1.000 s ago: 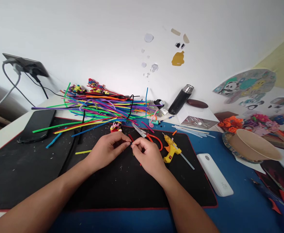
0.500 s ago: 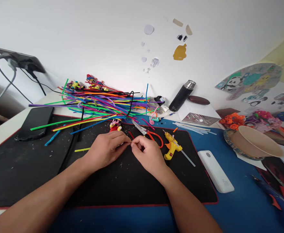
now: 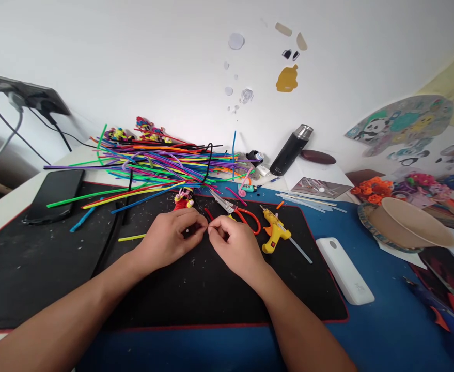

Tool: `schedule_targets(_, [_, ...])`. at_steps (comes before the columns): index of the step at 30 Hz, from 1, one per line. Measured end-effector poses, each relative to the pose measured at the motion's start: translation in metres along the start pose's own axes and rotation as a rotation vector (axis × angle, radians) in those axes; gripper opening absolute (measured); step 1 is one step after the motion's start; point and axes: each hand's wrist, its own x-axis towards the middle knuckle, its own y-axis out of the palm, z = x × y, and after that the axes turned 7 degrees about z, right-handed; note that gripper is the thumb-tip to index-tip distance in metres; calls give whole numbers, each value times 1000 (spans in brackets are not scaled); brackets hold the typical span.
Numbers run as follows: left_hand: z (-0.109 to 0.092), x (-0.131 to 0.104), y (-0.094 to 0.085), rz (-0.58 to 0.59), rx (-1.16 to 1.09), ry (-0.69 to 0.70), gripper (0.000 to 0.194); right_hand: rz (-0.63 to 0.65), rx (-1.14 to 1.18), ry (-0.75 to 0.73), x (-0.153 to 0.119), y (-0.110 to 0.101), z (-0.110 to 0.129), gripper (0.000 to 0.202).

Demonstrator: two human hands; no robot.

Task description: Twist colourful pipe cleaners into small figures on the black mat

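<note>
Over the middle of the black mat (image 3: 211, 299), my left hand (image 3: 174, 236) and my right hand (image 3: 234, 242) meet fingertip to fingertip. Each is closed in a pinch; whatever lies between the fingers is too small to make out. Just behind my left hand is a small red, yellow and black figure (image 3: 184, 199) made of fuzzy stems. Orange-handled scissors (image 3: 246, 216) lie behind my right hand, blades pointing back and left. A yellow glue gun (image 3: 275, 232) with a clear stick rests to the right. A short yellow pipe cleaner (image 3: 131, 237) lies left of my left hand.
A heap of coloured pipe cleaners (image 3: 165, 163) spreads along the back. A black phone (image 3: 55, 196) lies at the left. To the right are a white power bank (image 3: 345, 271), a beige bowl (image 3: 416, 222) and clear glue sticks (image 3: 308, 201). A black flask (image 3: 292, 150) leans at the back.
My left hand's fingers have curled a little more, opening a gap between thumb and forefinger above the pinch. Both hands stay together at the same spot; the view has shifted slightly.
</note>
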Motion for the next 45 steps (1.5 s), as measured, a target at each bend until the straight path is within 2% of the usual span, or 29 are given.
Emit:
schedule_targets(4, [0, 2, 0, -15, -131, -102, 10, -40, 55, -13, 1, -3, -1, 14])
schedule_targets(8, [3, 5, 0, -28, -209, -172, 11, -170, 109, -24, 8, -6, -11, 20])
schedule_targets(11, [6, 6, 2, -47, -240, -181, 12, -253, 60, 4, 12, -6, -17, 21])
schedule_targets(15, [10, 6, 3, -62, -264, -167, 15, -209, -126, 2, 13, -11, -14, 18])
schedule_targets(20, [17, 7, 5, -120, -302, -186, 17, -121, -430, 51, 7, -30, -5, 21])
schedule_targets(24, [20, 8, 6, -136, -396, -200, 19, -15, -651, 131, 2, -45, -9, 26])
schedule_targets(27, [22, 9, 6, -144, -457, -212, 19, 61, -727, 171, 0, -47, -17, 35])
schedule_targets(30, [25, 10, 7, -150, -498, -215, 19, 100, -720, 179, 2, -43, -23, 40])
schedule_targets(37, [28, 10, 10, -160, -572, -229, 20, 61, -610, 218, 12, -35, -28, 42])
schedule_targets(41, [28, 12, 7, -169, -615, -232, 22, 11, -433, 220, 13, -34, -32, 38])
schedule_targets(45, [28, 14, 4, -201, -718, -258, 26, -35, -148, 239, 12, -35, -36, 27])
